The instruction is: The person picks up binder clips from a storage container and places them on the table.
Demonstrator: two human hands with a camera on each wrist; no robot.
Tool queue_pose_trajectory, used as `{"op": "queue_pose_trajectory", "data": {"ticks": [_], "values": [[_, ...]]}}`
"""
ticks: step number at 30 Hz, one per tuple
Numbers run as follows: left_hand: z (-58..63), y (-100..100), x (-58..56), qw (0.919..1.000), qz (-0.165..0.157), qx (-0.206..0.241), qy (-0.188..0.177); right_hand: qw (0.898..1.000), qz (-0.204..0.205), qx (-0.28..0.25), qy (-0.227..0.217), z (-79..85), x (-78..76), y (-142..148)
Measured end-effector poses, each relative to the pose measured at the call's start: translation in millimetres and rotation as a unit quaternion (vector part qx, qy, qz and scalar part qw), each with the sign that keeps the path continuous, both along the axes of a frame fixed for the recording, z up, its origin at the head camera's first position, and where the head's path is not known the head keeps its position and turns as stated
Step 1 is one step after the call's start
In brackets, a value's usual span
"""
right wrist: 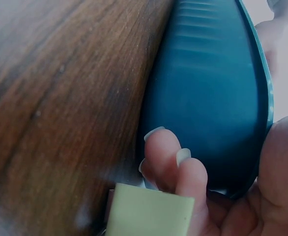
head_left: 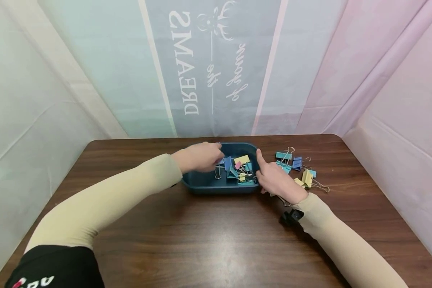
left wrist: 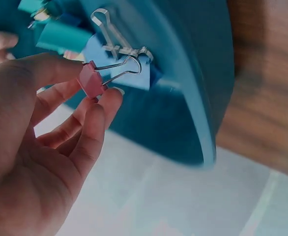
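From where I sit, the relation that matters is between the pink clip [left wrist: 90, 81] and the blue clip [left wrist: 141, 76] lying inside the tray [head_left: 219, 190]. My left hand [head_left: 199, 157] is the nearer one — it pinches the pink clip's body between thumb and fingertips, over the tray's left part. In the left wrist view the clip's long axis runs from that pinch out to its wire loops, which point away from the palm and pass across the blue clip; whether they touch it I can't tell. In the head view the fingers hide this clip. The tray's own long axis lies left to right on the bench [head_left: 216, 236], with a pile of clips [head_left: 232, 173] towards its right half, between my two hands. My right hand [head_left: 275, 180] rests at the right end, one digit straight along the rim and others lightly bent by the outer wall — I see nothing gripped there. A yellow clip [right wrist: 149, 211] sits just beside those fingers, and loose clips [head_left: 297, 163] lie farther right.
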State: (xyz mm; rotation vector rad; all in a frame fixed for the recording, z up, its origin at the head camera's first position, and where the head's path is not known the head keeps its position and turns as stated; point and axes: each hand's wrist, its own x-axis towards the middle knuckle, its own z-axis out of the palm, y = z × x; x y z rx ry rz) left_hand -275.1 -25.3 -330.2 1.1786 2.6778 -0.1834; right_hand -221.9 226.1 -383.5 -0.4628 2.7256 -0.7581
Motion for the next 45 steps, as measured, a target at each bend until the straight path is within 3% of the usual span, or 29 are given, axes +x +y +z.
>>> {"op": "queue_pose_trajectory", "data": {"ticks": [7, 13, 17, 25, 29, 33, 39, 45], "values": [[30.6, -36, 8.6, 0.998, 0.008, 0.054, 0.032, 1.0, 0.003, 0.004, 0.002, 0.8, -1.6, 0], [40.2, -86, 7.4, 0.9922, 0.017, 0.105, 0.065, 1.0, 0.005, 0.002, 0.0, 1.2, -2.0, 0], [28.5, -122, 7.4, 0.9931, 0.028, 0.097, 0.06, 1.0, 0.007, 0.004, -0.001, 1.0, -2.7, 0], [-14.4, -171, 3.4, 0.9948, 0.096, 0.032, -0.002, 1.0, -0.003, 0.005, -0.003, -0.5, -0.9, 0], [-28.7, -181, 1.9, 0.9918, 0.123, 0.026, -0.026, 1.0, 0.001, -0.001, -0.008, -1.1, 0.7, -1], [-31.6, -184, 2.8, 0.9902, 0.132, 0.027, -0.038, 1.0, 0.001, 0.005, -0.005, -1.0, 1.1, -1], [-21.4, -176, 4.0, 0.9901, 0.14, -0.002, -0.016, 1.0, -0.002, 0.008, -0.002, -0.4, 0.5, 0], [-2.2, -150, 5.6, 0.9926, 0.117, 0.022, 0.024, 1.0, 0.001, 0.004, 0.0, -1.2, 1.2, 0]]}}
